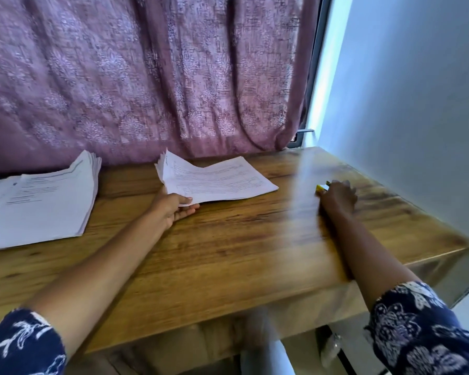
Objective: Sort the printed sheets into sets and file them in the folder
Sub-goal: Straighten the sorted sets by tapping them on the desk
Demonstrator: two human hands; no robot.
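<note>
Left hand (173,208) pinching the near corner of a set of printed sheets (217,180) on the wooden table (228,253), right hand (337,197) curled over a small yellow object (322,187), larger stack (38,201) at far left.

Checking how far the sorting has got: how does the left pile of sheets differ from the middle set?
The left pile is thicker and lies untouched; the middle set is thinner, pinched at its near corner by the left hand. The left pile runs off the picture's edge; the middle set shows whole, buckled, its left edge lifted. Both are white printed sheets on the wooden table.
</note>
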